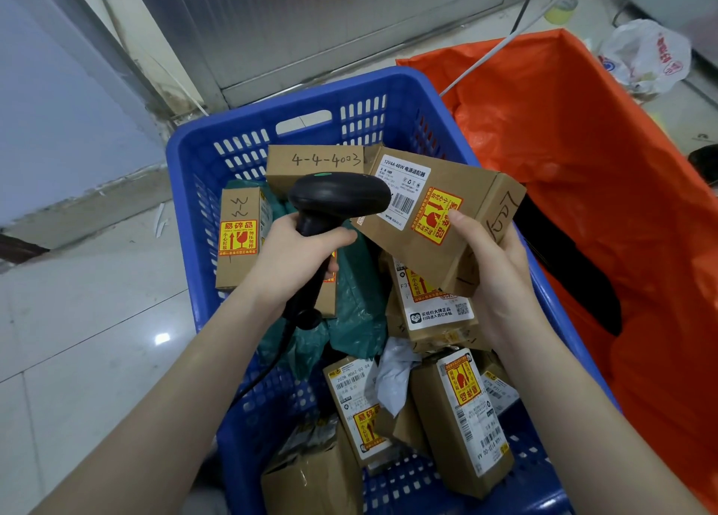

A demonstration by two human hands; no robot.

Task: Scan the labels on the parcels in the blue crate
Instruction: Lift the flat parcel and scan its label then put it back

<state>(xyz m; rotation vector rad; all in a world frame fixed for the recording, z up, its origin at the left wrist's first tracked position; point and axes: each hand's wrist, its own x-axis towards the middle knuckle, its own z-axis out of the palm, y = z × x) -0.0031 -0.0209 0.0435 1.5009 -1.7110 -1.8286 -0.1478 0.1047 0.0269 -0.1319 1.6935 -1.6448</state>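
A blue slotted crate [311, 99] on the floor holds several brown cardboard parcels with yellow-and-red fragile stickers. My right hand [493, 277] holds one brown parcel [458, 223] lifted above the crate, its white barcode label [404, 192] facing up. My left hand [295, 258] grips the handle of a black corded barcode scanner [338, 198], whose head points right at that label, almost touching the parcel. Other parcels lie below: one marked "4-4-4003" [314, 163], one upright at the left [239, 239], and dark green mailer bags [353, 305].
An orange plastic sack [582, 157] stands open right of the crate, touching its side. A white plastic bag [645, 54] and a yellow tape roll [561, 9] lie on the floor beyond. A white cable [489, 54] crosses the sack's edge. Tiled floor [77, 320] spreads left.
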